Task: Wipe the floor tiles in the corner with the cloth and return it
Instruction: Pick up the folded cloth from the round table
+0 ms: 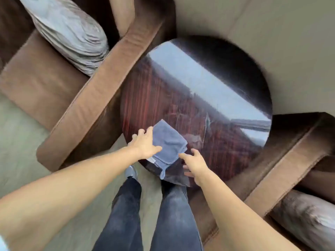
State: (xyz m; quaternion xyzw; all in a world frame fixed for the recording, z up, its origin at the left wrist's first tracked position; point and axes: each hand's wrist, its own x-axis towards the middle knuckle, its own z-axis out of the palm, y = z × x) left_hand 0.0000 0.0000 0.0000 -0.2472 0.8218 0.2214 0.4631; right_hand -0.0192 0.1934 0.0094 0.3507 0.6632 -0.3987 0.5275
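Folded blue microfibre cloth point(167, 145) lying on round glossy dark-wood worktop point(208, 87), one corner overhanging; left hand point(145, 144) flat on it, right hand point(194, 163) spread beside, neither grip closed; wiping stage indeterminable.

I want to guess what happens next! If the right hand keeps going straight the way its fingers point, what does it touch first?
Probably the blue cloth. The right hand points up and left toward the cloth's near edge on the round table, with only a small gap showing. Depth is hard to judge.
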